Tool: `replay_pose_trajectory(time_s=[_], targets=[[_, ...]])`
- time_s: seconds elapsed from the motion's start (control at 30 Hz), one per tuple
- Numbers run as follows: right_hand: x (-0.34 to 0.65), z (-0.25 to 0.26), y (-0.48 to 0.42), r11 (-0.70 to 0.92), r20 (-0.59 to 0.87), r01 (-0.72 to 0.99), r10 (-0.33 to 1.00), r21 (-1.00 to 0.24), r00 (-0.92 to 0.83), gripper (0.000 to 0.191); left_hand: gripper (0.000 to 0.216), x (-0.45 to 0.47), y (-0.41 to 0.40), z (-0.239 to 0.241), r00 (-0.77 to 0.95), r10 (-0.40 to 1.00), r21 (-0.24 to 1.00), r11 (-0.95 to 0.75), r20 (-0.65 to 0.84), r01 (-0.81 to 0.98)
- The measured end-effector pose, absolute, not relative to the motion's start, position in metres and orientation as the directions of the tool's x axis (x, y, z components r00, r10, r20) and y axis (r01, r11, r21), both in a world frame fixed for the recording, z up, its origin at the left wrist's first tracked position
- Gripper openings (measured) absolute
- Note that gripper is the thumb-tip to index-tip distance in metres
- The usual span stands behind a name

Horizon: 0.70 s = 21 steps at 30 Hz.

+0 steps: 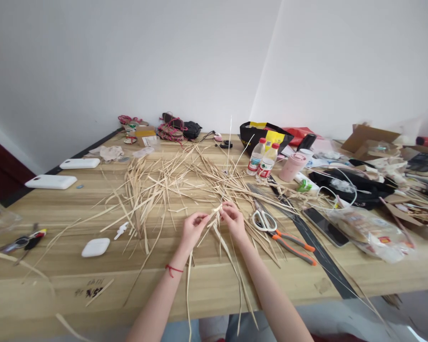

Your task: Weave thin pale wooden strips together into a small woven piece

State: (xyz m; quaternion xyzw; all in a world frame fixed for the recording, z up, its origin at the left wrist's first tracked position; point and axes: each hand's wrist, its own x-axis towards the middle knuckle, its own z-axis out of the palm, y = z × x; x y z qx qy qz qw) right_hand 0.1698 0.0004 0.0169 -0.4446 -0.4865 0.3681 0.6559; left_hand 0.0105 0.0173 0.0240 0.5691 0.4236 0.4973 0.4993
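head view: the left hand (192, 229) and right hand (233, 219) pinch a small knot (217, 209) of straw strips between closed fingertips, just above the desk (57, 266). long ends trail toward the desk edge. more strips (157, 185) lie scattered behind. scissors (264, 219) and pliers (292, 244) lie right of the hands; a white case (95, 247) sits to the left.

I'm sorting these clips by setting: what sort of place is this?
Probably a craft workroom: both hands fold pale straw strips above a cluttered wooden table, beside white-handled scissors and orange-handled pliers.
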Motion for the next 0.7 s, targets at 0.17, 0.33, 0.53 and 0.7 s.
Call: replay_pose_trajectory(time_s=[0.17, 0.33, 0.53, 0.7], targets=[[0.169, 0.017, 0.001, 0.334, 0.314, -0.043, 0.917, -0.942, 0.244, 0.026, 0.022, 0.010, 0.018, 0.023, 0.152, 0.975, 0.987, -0.154, 0.159, -0.045], [0.168, 0.019, -0.001, 0.320, 0.303, -0.040, 0.925, -0.947, 0.228, 0.026, 0.022, 0.011, 0.016, 0.027, 0.189, 0.968, 0.985, -0.156, 0.167, -0.074], [0.170, 0.017, 0.001, 0.327, 0.304, -0.068, 0.924, -0.943, 0.231, 0.025, 0.025, 0.010, 0.011, 0.038, 0.216, 0.932, 0.957, -0.288, 0.290, -0.044], [0.168, 0.018, 0.001, 0.330, 0.309, -0.066, 0.926, -0.942, 0.215, 0.024, 0.042, 0.010, 0.009, 0.035, 0.269, 0.921, 0.958, -0.284, 0.283, -0.037]])
